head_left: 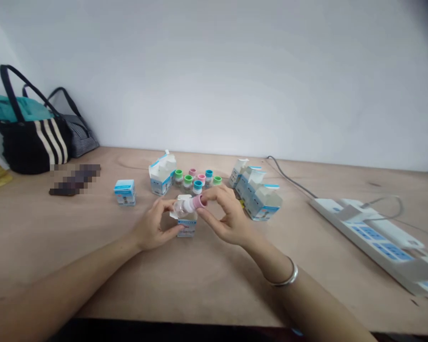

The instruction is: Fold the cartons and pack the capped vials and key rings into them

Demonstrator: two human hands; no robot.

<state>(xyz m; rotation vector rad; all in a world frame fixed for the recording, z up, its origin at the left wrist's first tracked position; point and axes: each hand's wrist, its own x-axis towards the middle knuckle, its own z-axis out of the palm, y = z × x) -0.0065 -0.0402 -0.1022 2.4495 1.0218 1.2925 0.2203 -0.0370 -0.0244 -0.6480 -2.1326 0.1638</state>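
Observation:
My left hand (pixel 153 228) grips a small open blue-and-white carton (pixel 186 227) standing on the wooden table (pixel 92 247). A small clear bottle with a pink cap (pixel 191 204) lies tilted over the carton's open top, pinched by the fingers of my right hand (pixel 224 216). My left fingertips also touch the bottle's clear end. Both hands are closed round these things. A silver bangle (pixel 287 278) circles my right wrist.
Behind the hands stand several small bottles with green, pink and blue caps (pixel 196 179). Open cartons sit at the back left (pixel 161 175) and right (pixel 260 197); one shut carton (pixel 125 192) stands alone. A power strip (pixel 374 240) lies right, bags (pixel 32 128) far left.

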